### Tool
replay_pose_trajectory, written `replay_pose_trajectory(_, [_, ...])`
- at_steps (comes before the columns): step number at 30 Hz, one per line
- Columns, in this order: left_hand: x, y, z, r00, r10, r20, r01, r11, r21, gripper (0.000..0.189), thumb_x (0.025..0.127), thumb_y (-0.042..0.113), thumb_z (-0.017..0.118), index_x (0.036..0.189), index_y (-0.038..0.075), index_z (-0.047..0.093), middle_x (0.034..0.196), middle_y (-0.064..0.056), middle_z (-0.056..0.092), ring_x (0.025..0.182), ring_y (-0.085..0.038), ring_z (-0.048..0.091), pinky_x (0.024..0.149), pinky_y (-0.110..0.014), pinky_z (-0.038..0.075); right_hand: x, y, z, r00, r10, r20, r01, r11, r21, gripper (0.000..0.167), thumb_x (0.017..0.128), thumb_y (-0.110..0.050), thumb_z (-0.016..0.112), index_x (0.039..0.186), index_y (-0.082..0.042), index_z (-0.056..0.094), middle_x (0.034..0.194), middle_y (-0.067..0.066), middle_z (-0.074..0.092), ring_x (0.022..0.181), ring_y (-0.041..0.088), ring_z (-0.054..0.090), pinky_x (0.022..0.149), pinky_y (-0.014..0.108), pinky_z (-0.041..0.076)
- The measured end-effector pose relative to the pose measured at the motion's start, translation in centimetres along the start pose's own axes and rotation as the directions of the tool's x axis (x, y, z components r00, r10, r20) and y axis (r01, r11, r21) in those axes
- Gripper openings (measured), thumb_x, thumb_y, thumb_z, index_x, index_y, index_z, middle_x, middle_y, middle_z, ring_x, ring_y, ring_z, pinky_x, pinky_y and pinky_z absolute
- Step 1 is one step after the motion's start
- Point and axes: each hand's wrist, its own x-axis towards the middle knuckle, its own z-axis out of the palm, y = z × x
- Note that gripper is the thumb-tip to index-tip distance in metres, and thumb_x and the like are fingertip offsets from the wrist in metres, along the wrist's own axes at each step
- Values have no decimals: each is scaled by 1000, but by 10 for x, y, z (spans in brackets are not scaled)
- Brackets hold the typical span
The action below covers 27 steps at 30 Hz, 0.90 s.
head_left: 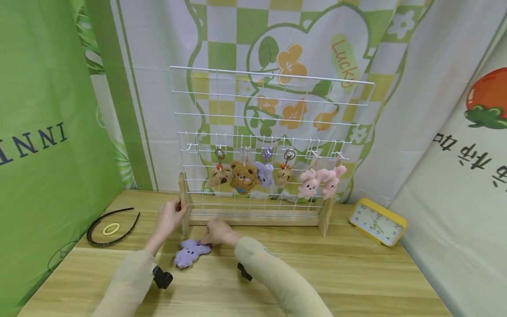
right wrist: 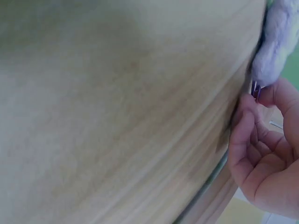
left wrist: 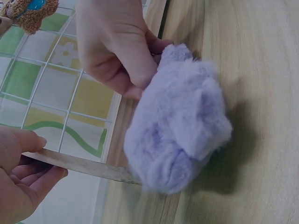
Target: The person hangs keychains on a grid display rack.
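A purple plush bunny keychain (head_left: 189, 254) is low over the wooden table, in front of a white wire grid rack. My right hand (head_left: 219, 232) pinches it by its metal ring, seen between thumb and fingertips in the right wrist view. My left hand (head_left: 170, 215) grips the rack's left wooden leg (head_left: 183, 185), thumb on one side and fingers on the other. In the left wrist view the purple plush (left wrist: 177, 121) partly covers that leg. From the rack's hooks hang a brown bear (head_left: 243, 177), another purple plush (head_left: 264, 175), two pink bunnies (head_left: 309, 184) and two small tan plush heads (head_left: 283, 175).
At the table's left lie a dark headband (head_left: 89, 232) and, inside its curve, a yellow ring (head_left: 117, 227). A yellow-framed clock (head_left: 378, 221) leans back at the right, past the rack's right leg (head_left: 325, 218). Printed curtains surround the table.
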Motion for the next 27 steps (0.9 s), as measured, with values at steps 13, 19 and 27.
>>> replay_pose_trajectory(13, [1,2,0,1000,-3,0,3,1000,8,18,95,6,61,97,-11,64,103,-35,69,95,-47,71,81,-48,63,-22,5,-41,979,-196,-49,202,965,169,11,88,-8,71,99,-7,67,88,4,73,69,4,60,59,11,49])
replay_pose_trajectory(19, [1,3,-2,1000,-11,13,11,1000,-8,21,95,5,61,103,-13,63,106,-37,68,97,-48,70,82,-49,63,-37,-4,-66,934,-351,-71,357,928,107,9,91,-6,67,98,-8,74,90,7,78,75,11,71,62,6,51])
replay_pose_trajectory(27, [0,2,-2,999,-8,37,9,1000,-16,24,95,4,60,109,-15,62,109,-38,66,99,-49,69,84,-50,63,-55,-15,-103,872,-464,-158,470,883,1,11,94,-8,64,96,-9,75,87,3,77,65,0,63,59,4,49])
